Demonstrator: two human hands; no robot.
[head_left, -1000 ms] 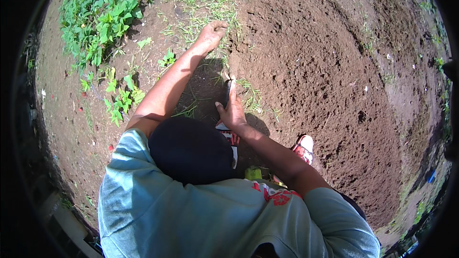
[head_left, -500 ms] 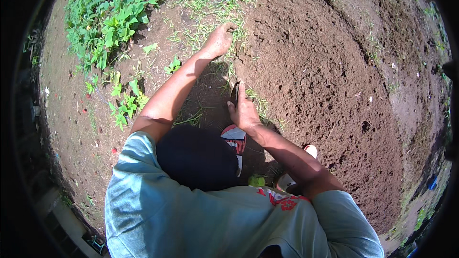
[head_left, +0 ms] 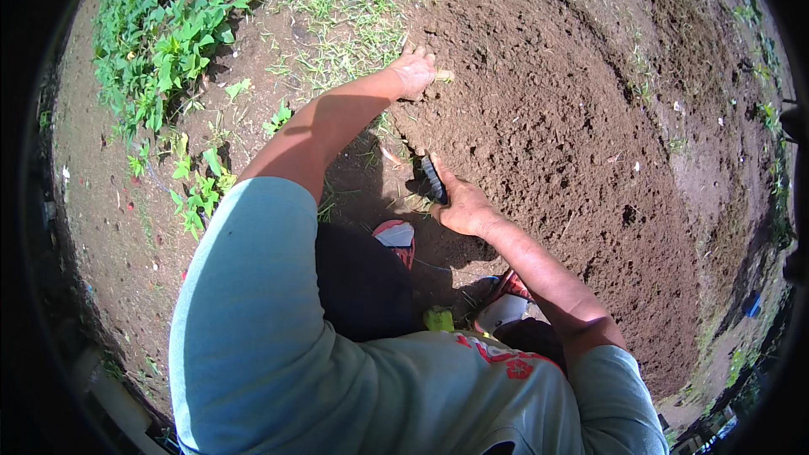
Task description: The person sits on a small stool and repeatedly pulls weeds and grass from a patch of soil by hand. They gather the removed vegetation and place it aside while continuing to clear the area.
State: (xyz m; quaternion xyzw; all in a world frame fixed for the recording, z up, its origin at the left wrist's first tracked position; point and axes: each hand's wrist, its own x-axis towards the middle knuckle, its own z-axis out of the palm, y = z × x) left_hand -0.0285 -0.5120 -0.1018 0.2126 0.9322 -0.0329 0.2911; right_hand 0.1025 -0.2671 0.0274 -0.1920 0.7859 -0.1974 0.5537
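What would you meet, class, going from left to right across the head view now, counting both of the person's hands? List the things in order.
Bushy green plants → small green seedling → left hand → right hand → small blue object.

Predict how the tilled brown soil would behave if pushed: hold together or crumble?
The tilled brown soil would probably crumble rather than shift as one piece, since its surface looks lumpy and broken. It may also give easily to the left hand at its edge, as dark pits suggest loose packing.
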